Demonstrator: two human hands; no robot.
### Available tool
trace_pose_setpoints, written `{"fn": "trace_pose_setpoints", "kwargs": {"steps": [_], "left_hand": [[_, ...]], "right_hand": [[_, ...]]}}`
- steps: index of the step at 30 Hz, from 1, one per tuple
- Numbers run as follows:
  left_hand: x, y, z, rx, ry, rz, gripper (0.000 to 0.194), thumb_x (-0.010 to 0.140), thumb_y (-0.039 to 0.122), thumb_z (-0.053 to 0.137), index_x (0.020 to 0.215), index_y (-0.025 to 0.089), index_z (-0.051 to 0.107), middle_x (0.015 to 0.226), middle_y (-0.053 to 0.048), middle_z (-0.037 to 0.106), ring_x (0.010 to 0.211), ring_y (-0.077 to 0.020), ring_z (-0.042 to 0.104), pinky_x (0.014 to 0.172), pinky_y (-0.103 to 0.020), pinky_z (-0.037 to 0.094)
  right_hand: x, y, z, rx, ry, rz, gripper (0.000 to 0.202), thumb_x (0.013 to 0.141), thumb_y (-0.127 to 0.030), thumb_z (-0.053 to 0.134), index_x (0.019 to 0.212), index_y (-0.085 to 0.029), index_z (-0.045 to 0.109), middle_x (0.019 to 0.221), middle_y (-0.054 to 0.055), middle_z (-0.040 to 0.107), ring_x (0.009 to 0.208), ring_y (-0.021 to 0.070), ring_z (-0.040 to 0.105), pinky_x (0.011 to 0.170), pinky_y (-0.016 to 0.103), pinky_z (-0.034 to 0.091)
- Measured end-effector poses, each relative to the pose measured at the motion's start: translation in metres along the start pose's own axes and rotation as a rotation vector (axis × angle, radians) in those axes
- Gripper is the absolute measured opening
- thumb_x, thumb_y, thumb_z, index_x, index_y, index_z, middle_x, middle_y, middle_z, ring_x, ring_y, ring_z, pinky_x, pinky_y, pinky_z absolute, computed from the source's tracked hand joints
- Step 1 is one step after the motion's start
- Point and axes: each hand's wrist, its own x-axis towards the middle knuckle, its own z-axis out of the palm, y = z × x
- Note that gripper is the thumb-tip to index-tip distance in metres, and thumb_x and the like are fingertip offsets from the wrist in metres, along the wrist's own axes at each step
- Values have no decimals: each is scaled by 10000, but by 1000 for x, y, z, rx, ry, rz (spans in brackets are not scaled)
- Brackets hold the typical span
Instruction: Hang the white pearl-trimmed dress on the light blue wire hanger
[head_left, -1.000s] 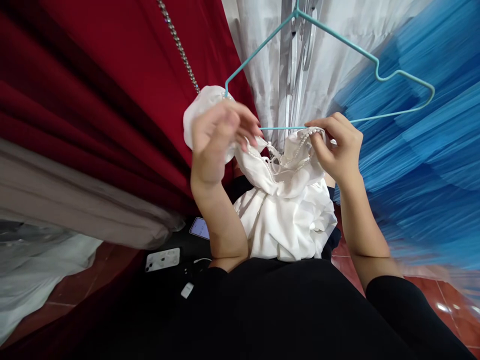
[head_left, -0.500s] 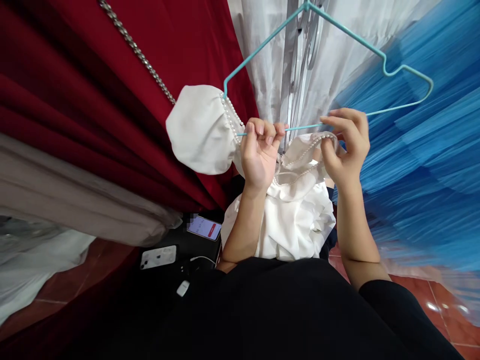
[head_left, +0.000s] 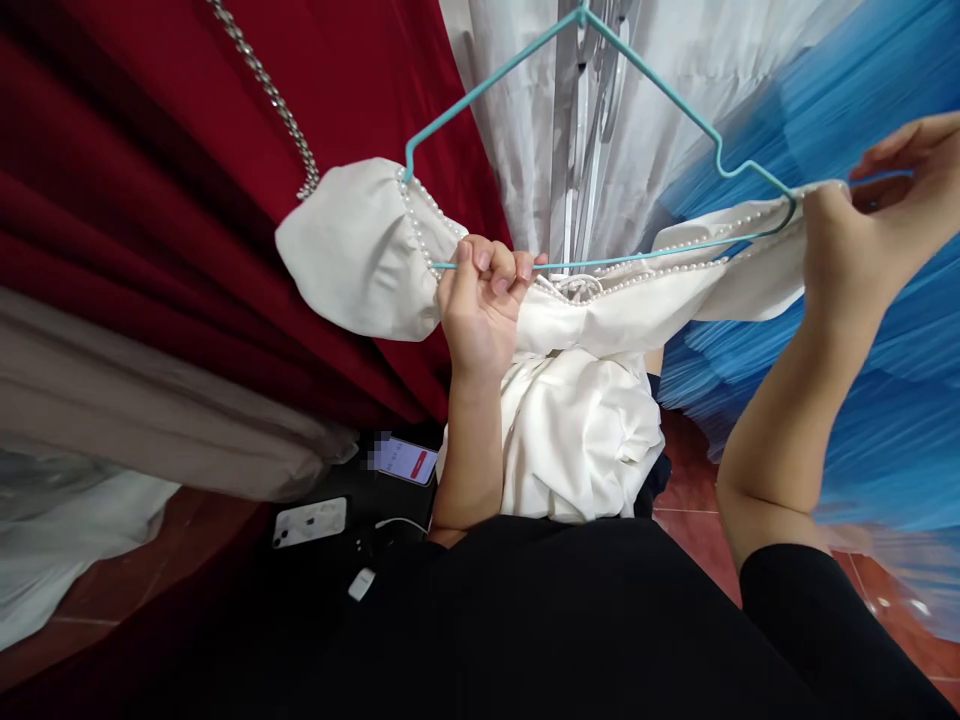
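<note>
A light teal wire hanger (head_left: 487,88) is held up in front of me. My left hand (head_left: 482,310) is closed around its bottom bar. A white dress (head_left: 585,420) with pearl-trimmed edges is partly on the hanger; its puffed left end (head_left: 360,255) hangs over the left tip. On the right, the pearl-trimmed fabric is stretched out along the bar past the hanger's right tip. There my right hand (head_left: 874,225) pinches the end of the fabric, its fingertips partly hidden. The rest of the dress lies bunched on my lap.
Red fabric (head_left: 375,90) hangs at left with a sparkling chain-like trim (head_left: 266,90). Blue tulle (head_left: 885,400) hangs at right, white curtain-like cloth behind. Two phones (head_left: 309,522) (head_left: 407,460) and a small white case (head_left: 361,584) rest on a black surface at lower left.
My right hand has moved right and outward, pulling the pearl-trimmed fabric from mid-bar to the hanger's right tip. The hanger and my left hand have shifted slightly left in view.
</note>
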Motion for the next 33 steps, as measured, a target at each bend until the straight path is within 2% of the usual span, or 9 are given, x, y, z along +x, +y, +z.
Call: {"fn": "trace_pose_setpoints", "kwargs": {"steps": [5, 11, 16, 21, 23, 26, 28, 31, 33], "left_hand": [[2, -1, -2, 12, 15, 6, 424, 1057, 485, 528, 743, 231, 401, 646, 33, 360, 684, -134, 566, 1042, -351, 605], [2, -4, -3, -57, -16, 15, 385, 1051, 437, 548, 756, 232, 408, 656, 39, 351, 689, -132, 571, 1022, -359, 603], [2, -4, -6, -81, -42, 11, 367, 1016, 436, 601, 770, 227, 425, 678, 43, 349, 704, -123, 577, 985, -341, 601], [4, -4, -7, -94, -32, 0, 363, 1003, 438, 619, 765, 233, 438, 677, 41, 359, 699, -130, 584, 984, -340, 598], [4, -4, -7, -105, -48, 7, 355, 1008, 428, 611, 764, 233, 442, 673, 41, 363, 696, -131, 585, 1005, -353, 596], [5, -5, -9, -102, -83, 18, 344, 1020, 418, 587, 769, 233, 442, 670, 40, 375, 704, -131, 597, 1037, -368, 591], [6, -7, -13, -83, -105, 24, 332, 1026, 415, 573, 779, 233, 445, 674, 37, 404, 734, -134, 627, 1053, -373, 588], [10, -10, -20, -1, -128, 14, 324, 1024, 463, 564, 811, 235, 480, 719, 14, 533, 870, -157, 708, 1067, -376, 585], [12, -12, -26, 89, -138, -8, 335, 1019, 544, 545, 884, 237, 549, 869, -27, 684, 1017, -190, 744, 1064, -383, 588]], "right_hand": [[18, -31, 13, 40, -142, -71, 335, 532, 11, 488, 693, -278, 437, 756, -3, 567, 642, 114, 442, 566, 299, 340], [6, -66, 37, 87, -314, -127, 319, 601, 69, 524, 733, -220, 552, 798, -3, 613, 634, 87, 448, 581, 274, 347], [-4, -68, 60, 174, -206, -88, 306, 632, 41, 566, 724, -239, 485, 778, -22, 561, 623, 92, 416, 577, 263, 356], [-20, -91, 46, 420, -144, -235, 102, 798, -127, 633, 834, -220, 612, 880, 21, 600, 808, 151, 583, 680, 296, 465], [-35, -101, 39, 458, -234, -267, 23, 885, -215, 631, 873, -232, 640, 890, 19, 640, 799, 156, 595, 715, 326, 500], [-65, -103, 39, 351, -645, -293, 146, 976, -316, 582, 1091, -266, 656, 1060, 43, 715, 945, 205, 668, 852, 402, 555], [-87, -96, 44, 201, -818, -310, 311, 985, -355, 569, 1281, -265, 606, 1163, 64, 727, 1037, 254, 673, 953, 481, 533], [-111, -86, 53, 74, -754, -315, 425, 999, -371, 537, 1408, -256, 533, 1161, 61, 731, 1053, 293, 656, 1036, 565, 468], [-116, -83, 56, 63, -688, -296, 405, 1022, -375, 497, 1412, -275, 533, 1167, 56, 727, 1062, 294, 643, 1067, 571, 445]]}}
